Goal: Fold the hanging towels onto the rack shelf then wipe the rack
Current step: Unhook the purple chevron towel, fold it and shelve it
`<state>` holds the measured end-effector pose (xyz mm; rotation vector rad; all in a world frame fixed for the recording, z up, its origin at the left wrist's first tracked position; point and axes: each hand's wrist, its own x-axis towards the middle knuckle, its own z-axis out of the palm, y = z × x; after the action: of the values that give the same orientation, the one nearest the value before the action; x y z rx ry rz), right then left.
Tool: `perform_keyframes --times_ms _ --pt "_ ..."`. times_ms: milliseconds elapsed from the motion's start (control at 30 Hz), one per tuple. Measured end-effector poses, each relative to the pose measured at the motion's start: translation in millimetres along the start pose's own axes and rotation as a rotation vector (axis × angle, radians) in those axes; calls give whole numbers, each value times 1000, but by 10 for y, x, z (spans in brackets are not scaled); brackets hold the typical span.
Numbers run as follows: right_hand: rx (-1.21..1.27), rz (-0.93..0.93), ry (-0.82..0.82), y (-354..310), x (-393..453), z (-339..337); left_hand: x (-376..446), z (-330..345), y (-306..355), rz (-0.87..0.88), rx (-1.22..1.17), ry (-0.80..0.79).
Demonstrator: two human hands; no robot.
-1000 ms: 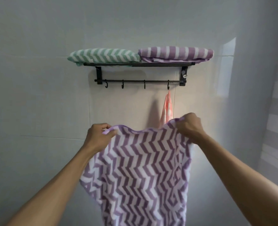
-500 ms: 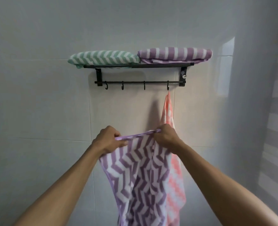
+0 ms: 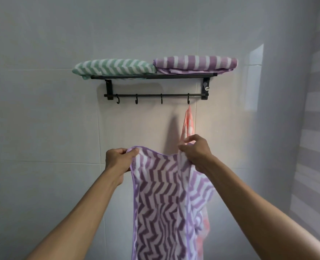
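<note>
2 folded towels, a green chevron towel [image 3: 114, 67] and a purple striped towel [image 3: 195, 64], lay on the rack shelf [image 3: 153, 76]. Below the shelf, the left hand [image 3: 118, 160] and right hand [image 3: 195, 152] each pinched a top corner of the purple chevron towel [image 3: 161, 194], judged mid-fold. The pink towel [image 3: 188, 122] hung from a hook under the shelf; wiping remained.

- Looked like a home bathroom.
- Glossy pale wall tiles [image 3: 42, 119] throughout.
- Black wall-mounted towel rack [image 3: 155, 76] with hooks [image 3: 136, 102].
- Folded towels [image 3: 114, 67] on its shelf.

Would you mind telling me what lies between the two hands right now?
In the head view, the top edge of the purple zigzag towel spans from the left hand to the right hand; both pinch it.
</note>
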<state>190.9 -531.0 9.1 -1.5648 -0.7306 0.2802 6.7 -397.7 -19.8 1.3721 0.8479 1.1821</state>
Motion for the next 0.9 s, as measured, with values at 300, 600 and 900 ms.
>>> perform_keyframes --times_ms 300,600,900 --pt "162 11 -722 -224 -358 11 -89 286 110 25 -51 -142" --pt "-511 -602 -431 -154 -282 229 -187 147 106 -18 -111 -339" --pt "-378 -501 -200 -86 -284 483 -200 25 107 3 -140 -539"
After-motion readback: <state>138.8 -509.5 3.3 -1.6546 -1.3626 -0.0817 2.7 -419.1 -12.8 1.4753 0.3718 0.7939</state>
